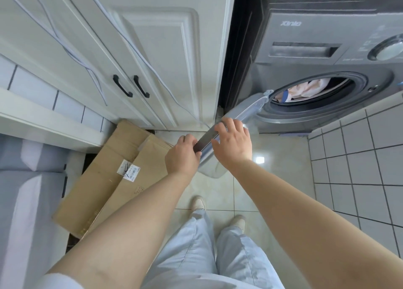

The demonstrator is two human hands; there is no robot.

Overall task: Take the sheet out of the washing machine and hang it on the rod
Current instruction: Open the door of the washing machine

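Note:
A grey front-loading washing machine [327, 38] stands at the upper right with its round door [244, 112] swung open toward me. Pale pink sheet fabric [305, 88] shows inside the drum opening. My left hand [183, 155] grips the door's near rim, fingers curled over its edge. My right hand [233, 140] rests on the rim just beyond, fingers spread and bent over it. No rod is in view.
White cabinet doors [152, 49] with black handles fill the upper left, thin cables hanging across them. Flattened cardboard boxes [113, 179] lean on the floor at left. A white tiled wall [359, 158] rises at right. My legs and shoes stand on beige floor tiles [272, 179].

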